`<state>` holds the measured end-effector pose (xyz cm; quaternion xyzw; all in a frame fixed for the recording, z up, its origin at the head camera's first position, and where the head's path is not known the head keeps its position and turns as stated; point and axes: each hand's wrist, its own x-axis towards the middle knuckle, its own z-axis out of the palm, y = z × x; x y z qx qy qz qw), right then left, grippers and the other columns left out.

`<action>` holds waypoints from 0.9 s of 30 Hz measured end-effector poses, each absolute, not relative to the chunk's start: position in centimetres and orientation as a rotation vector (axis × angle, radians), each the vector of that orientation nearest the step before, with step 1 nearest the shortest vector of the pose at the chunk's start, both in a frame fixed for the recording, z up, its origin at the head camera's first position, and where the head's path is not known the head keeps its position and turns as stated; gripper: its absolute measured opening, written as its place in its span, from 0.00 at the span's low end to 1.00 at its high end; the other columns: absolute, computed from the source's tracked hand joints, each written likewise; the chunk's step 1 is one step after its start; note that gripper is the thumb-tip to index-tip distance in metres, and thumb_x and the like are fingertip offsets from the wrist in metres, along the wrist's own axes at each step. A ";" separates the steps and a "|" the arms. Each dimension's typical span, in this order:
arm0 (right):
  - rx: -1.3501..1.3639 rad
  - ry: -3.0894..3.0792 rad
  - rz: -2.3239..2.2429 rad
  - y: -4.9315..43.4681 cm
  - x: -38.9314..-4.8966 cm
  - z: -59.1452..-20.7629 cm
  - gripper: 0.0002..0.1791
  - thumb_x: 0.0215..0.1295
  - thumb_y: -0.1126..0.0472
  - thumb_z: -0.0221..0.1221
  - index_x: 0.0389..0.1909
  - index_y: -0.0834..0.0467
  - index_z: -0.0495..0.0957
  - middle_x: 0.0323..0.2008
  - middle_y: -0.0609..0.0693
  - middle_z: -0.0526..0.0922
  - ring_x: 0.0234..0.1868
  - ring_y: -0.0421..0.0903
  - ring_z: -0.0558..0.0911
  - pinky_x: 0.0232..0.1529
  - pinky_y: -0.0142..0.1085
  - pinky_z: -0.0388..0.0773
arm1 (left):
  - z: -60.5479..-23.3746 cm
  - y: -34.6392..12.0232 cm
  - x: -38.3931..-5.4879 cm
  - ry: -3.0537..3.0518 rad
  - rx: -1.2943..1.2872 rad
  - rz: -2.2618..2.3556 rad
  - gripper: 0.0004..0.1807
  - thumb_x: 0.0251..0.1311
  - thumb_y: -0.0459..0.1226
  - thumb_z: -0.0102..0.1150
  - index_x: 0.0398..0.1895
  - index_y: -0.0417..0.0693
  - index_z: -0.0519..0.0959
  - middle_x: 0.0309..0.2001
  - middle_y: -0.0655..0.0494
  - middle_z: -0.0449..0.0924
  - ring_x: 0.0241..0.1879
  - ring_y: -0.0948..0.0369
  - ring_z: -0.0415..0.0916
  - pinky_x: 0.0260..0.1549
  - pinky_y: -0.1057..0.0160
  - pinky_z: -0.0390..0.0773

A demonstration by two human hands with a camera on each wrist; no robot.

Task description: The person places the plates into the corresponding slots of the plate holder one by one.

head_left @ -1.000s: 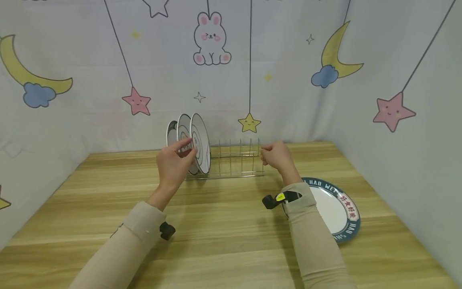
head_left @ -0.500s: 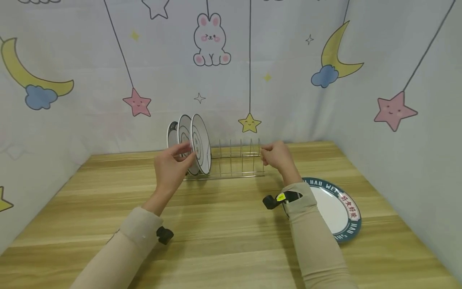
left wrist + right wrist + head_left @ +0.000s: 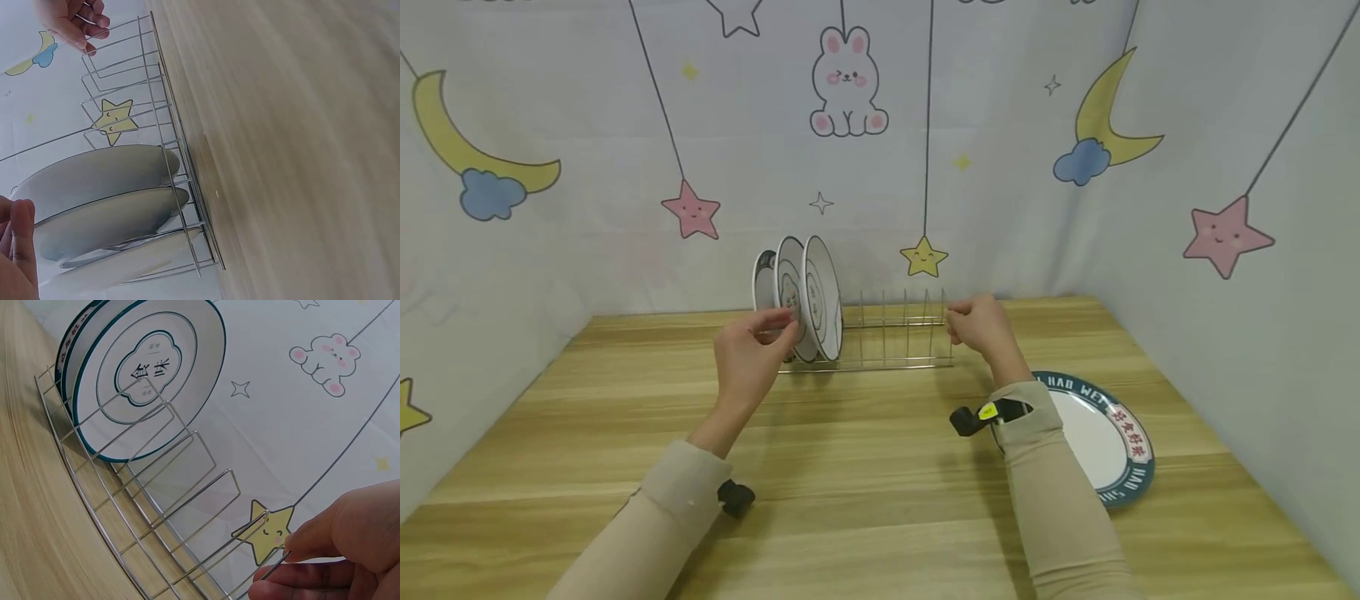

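Note:
A wire dish rack point(image 3: 891, 363) stands at the back of the wooden table. Three plates lean upright in its left slots; the nearest plate point(image 3: 824, 304) shows its white front with dark printed characters. My left hand point(image 3: 747, 354) is just in front of the plates, thumb and fingers bent toward each other with nothing seen between them. In the left wrist view, its fingertips point(image 3: 24, 209) are close by the plates' edges; whether they touch is unclear. At the rack's right end, my right hand point(image 3: 981, 327) pinches the end wire, plainer in the right wrist view point(image 3: 340, 550).
A plate with a dark green lettered rim point(image 3: 1131, 433) lies flat on the table at the right, partly behind the right forearm. Right behind the rack hangs a white cloth point(image 3: 1000, 225) with printed stars and moons. Several wire slots stand right of the plates.
My left hand has drawn back from the nearest plate, moving left and slightly down toward me. The right hand keeps its grip on the rack end. The plates stay upright in place.

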<state>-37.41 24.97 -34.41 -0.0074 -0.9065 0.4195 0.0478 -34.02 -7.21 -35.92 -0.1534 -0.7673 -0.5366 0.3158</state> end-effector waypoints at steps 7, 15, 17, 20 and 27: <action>-0.040 -2.762 1.294 24.7 -37.3 -34.2 0.19 0.73 0.59 0.53 0.59 0.63 0.79 0.35 0.57 0.86 0.37 0.53 0.86 0.35 0.36 0.74 | -35.9 -7.7 -33.7 -2.028 -0.389 -1.408 0.07 0.58 0.28 0.66 0.40 0.37 0.86 0.35 0.48 0.87 0.24 0.70 0.81 0.22 0.70 0.82; -0.053 -2.767 1.300 24.5 -37.3 -34.1 0.19 0.73 0.59 0.53 0.59 0.64 0.79 0.32 0.54 0.86 0.36 0.53 0.86 0.38 0.37 0.75 | -36.0 -8.7 -33.5 -2.018 -0.356 -1.440 0.07 0.58 0.29 0.66 0.39 0.35 0.86 0.35 0.45 0.87 0.23 0.72 0.80 0.21 0.70 0.83; -0.060 -2.766 1.314 24.5 -37.2 -34.1 0.20 0.73 0.59 0.53 0.59 0.64 0.78 0.34 0.55 0.86 0.36 0.53 0.86 0.39 0.38 0.76 | -36.0 -9.0 -33.5 -2.017 -0.343 -1.448 0.07 0.58 0.29 0.67 0.39 0.36 0.86 0.36 0.45 0.87 0.23 0.72 0.81 0.21 0.70 0.83; -0.067 -2.763 1.329 24.4 -37.2 -34.0 0.20 0.73 0.59 0.53 0.60 0.65 0.77 0.37 0.58 0.86 0.38 0.54 0.86 0.42 0.39 0.77 | -36.0 -9.4 -33.5 -2.015 -0.316 -1.455 0.07 0.58 0.30 0.67 0.39 0.36 0.87 0.36 0.44 0.87 0.22 0.70 0.81 0.21 0.71 0.82; -0.073 -2.761 1.322 24.4 -37.3 -34.0 0.21 0.73 0.60 0.53 0.62 0.65 0.76 0.39 0.60 0.86 0.38 0.55 0.86 0.45 0.42 0.78 | -35.7 -10.1 -33.5 -1.994 -0.296 -1.489 0.07 0.58 0.30 0.67 0.39 0.36 0.87 0.35 0.43 0.86 0.19 0.69 0.80 0.19 0.72 0.81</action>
